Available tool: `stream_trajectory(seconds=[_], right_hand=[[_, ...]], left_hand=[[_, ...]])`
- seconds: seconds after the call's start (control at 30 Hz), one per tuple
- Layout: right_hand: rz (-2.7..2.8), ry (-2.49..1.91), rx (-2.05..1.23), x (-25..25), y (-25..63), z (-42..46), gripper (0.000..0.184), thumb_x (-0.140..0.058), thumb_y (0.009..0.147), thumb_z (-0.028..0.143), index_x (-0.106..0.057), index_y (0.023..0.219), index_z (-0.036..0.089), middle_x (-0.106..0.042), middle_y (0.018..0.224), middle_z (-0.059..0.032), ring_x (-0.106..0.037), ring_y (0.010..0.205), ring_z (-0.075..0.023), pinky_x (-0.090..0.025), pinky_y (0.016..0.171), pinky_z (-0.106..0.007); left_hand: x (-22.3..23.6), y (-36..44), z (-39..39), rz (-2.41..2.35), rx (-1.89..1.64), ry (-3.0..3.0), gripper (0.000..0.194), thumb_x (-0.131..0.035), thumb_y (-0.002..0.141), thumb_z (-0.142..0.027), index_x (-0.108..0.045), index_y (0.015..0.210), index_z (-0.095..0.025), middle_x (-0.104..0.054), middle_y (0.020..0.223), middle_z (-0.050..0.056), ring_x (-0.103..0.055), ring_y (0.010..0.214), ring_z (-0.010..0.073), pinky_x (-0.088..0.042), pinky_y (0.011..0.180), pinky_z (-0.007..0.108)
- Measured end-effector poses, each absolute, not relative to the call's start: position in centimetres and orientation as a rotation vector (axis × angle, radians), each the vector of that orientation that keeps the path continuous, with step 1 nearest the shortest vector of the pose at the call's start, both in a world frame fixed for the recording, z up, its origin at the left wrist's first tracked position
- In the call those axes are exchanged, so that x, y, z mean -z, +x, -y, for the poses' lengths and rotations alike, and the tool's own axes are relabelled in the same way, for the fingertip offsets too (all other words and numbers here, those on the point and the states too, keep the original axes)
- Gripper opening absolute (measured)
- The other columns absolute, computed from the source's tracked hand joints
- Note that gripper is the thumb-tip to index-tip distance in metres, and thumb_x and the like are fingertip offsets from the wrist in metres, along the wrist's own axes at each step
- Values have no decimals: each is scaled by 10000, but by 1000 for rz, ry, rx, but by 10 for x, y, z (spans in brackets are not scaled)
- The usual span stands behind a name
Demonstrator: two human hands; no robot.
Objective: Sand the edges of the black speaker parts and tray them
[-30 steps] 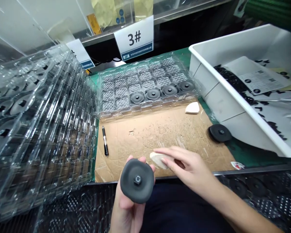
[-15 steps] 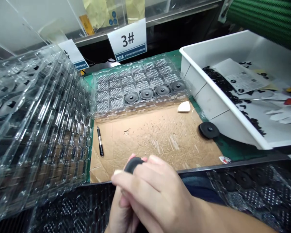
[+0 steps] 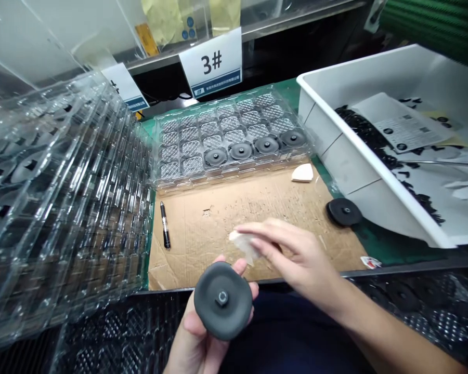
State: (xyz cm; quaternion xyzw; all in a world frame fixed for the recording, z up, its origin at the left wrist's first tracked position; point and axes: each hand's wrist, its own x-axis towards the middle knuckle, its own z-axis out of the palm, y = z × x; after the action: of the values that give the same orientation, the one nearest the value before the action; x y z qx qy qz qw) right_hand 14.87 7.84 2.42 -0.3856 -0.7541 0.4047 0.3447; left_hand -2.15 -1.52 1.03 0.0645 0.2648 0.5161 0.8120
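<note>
A round black disc-shaped part with a small raised hub faces up in my left hand, whose fingers wrap round it from below. My right hand is just beyond it, to the right, pinching a thin whitish wipe or cloth piece over the cardboard. Another such disc lies at the cardboard's right edge. In the clear blister tray behind, several black discs fill part of the front row.
Stacked clear trays rise on the left beside a black pen. A white wedge-shaped piece lies on the cardboard. On the right stands a white bin holding black scraps, paper and a glove.
My hands, closed together round the black disc before, have parted. The disc now shows face up in my left hand, while my right hand has moved up and right with the whitish piece.
</note>
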Motion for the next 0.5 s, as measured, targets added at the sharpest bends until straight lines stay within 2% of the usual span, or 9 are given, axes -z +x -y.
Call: stream_trajectory(seconds=[0.17, 0.3, 0.4, 0.5], right_hand=[[1726, -1310, -1478, 19, 171, -51, 259, -478, 888, 350, -663, 1028, 234, -694, 1035, -39, -636, 950, -198, -502, 797, -305], [1772, -1356, -1593, 35, 177, -44, 312, -461, 879, 382, -678, 987, 186, -721, 929, -62, -665, 864, -225, -530, 740, -344], [1745, -1393, -1389, 11, 173, -54, 283, -435, 900, 346, -656, 1005, 203, -703, 967, -55, -652, 870, -208, -515, 726, -313], [1848, -1112, -937, -29, 160, -62, 230, -461, 913, 261, -603, 1094, 258, -690, 940, -21, -628, 831, -160, -472, 692, -261]], left_hand=[[-12, -23, 11, -469, -1129, 124, 551, -676, 669, -391, -556, 1200, -310, -554, 1307, -7, -540, 1153, 243, -481, 926, 270], [-11, -24, 6, -434, -1087, 84, 532, -656, 682, -419, -562, 1192, -305, -550, 1308, -23, -534, 1161, 221, -481, 915, 241], [-10, -24, 7, -407, -1076, 110, 524, -648, 688, -420, -559, 1194, -314, -574, 1289, -25, -536, 1161, 211, -474, 919, 233], [-5, -21, 13, -478, -1101, 167, 553, -642, 669, -473, -550, 1198, -341, -606, 1262, -13, -557, 1141, 219, -489, 904, 252]])
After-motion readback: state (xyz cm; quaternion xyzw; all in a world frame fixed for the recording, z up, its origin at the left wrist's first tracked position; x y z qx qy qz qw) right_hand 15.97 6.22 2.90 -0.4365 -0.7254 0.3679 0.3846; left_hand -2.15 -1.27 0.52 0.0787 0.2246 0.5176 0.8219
